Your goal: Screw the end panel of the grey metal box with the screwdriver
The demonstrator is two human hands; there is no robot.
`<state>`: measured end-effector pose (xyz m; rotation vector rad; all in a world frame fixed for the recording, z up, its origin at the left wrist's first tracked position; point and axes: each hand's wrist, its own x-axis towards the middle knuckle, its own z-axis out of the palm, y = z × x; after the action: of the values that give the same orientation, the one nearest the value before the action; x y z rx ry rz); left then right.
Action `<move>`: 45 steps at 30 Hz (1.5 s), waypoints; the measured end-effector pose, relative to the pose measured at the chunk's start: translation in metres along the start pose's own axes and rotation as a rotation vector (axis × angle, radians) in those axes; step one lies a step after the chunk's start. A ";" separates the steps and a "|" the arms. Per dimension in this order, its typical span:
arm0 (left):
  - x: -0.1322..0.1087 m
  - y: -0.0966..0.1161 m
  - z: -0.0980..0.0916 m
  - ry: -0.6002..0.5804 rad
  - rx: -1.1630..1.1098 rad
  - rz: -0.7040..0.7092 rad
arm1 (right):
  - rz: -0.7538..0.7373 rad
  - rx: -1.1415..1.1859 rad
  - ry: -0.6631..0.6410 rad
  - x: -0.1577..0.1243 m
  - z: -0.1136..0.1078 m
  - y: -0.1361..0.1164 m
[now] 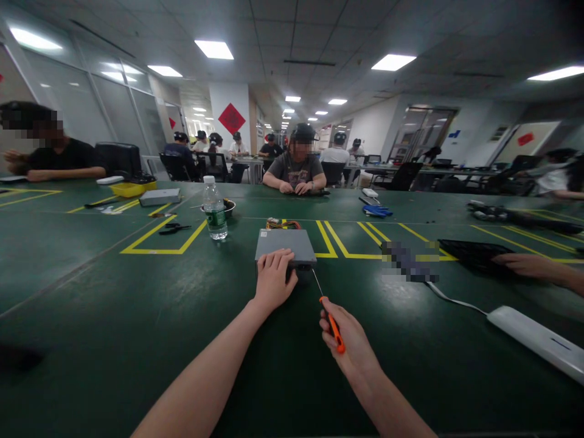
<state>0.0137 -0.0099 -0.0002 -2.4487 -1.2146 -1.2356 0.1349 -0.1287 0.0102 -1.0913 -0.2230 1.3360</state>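
Note:
A flat grey metal box (285, 244) lies on the green table (91, 316) in front of me, with coloured wires (283, 224) at its far end. My left hand (274, 278) rests on the box's near edge, fingers curled over it. My right hand (349, 337) is closed around a screwdriver with an orange handle (334, 328). Its thin shaft points up toward the box's near right corner and stops just short of it.
A water bottle (215, 210) stands left of the box. A white power strip (538, 340) with its cable lies at the right. Another person's hand (529, 266) rests at the right by a black item. A person sits opposite; others work at tables around.

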 end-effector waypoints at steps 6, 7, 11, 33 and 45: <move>0.001 0.001 -0.001 0.004 -0.022 -0.003 | 0.113 0.075 -0.039 0.001 0.004 0.006; 0.001 0.001 -0.001 0.004 -0.021 -0.002 | 0.125 0.094 -0.052 0.001 0.005 0.007; 0.001 0.000 -0.002 0.007 -0.007 0.008 | 0.025 0.085 -0.026 0.003 0.006 0.013; 0.001 0.000 0.001 -0.013 -0.046 -0.045 | 0.172 0.020 -0.042 0.001 0.003 0.004; 0.000 0.001 0.000 -0.026 -0.035 -0.051 | 0.168 -0.297 -0.229 -0.002 0.014 0.003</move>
<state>0.0144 -0.0101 0.0001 -2.4804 -1.2807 -1.2520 0.1223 -0.1234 0.0159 -1.2227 -0.5219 1.6160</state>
